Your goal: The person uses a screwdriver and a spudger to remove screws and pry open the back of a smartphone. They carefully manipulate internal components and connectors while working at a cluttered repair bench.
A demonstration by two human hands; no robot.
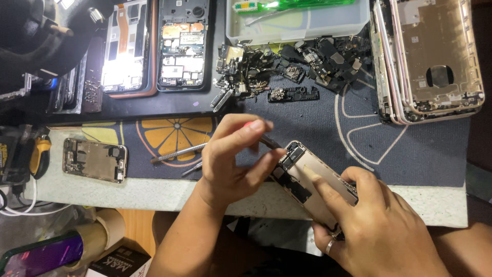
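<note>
Dark mat with orange slice pictures covers the messy desk, near a pile of small black parts. At the desk's front edge, the right hand grips an opened gold phone. The left hand pinches a thin tool touching the phone's top.

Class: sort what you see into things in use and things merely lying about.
In use:
left hand gripping thin screwdriver
right hand steadying gold phone shell

Lying about:
heap of black parts
stacked gold casings
metal prying tool
</note>
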